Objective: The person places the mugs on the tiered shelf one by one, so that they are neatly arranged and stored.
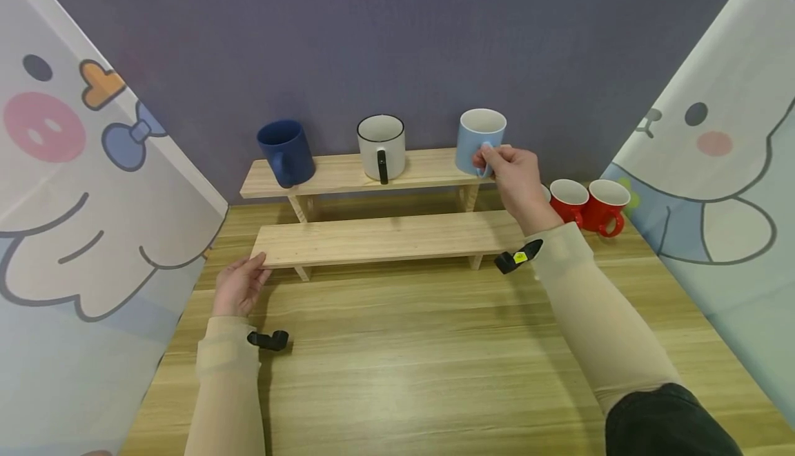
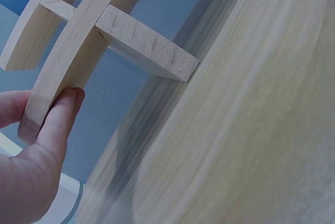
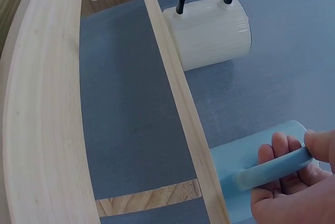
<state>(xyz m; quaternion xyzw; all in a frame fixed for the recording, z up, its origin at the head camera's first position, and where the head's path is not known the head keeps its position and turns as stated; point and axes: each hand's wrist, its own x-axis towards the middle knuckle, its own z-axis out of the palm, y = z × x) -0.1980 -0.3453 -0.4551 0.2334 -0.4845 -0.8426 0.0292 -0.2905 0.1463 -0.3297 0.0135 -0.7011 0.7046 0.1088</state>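
Note:
My right hand grips the handle of a light blue mug at the right end of the upper tier of a wooden shelf. In the right wrist view, fingers pass through the mug's handle, with the thumb on top. My left hand pinches the left end of the lower tier; in the left wrist view the thumb lies under the board. A white mug with a black rim and handle stands mid upper tier. A dark blue mug stands at its left end.
Several red mugs with white insides stand on the wood-grain table right of the shelf, one partly hidden by my right arm. A grey-blue wall rises close behind. Cartoon-printed panels flank both sides.

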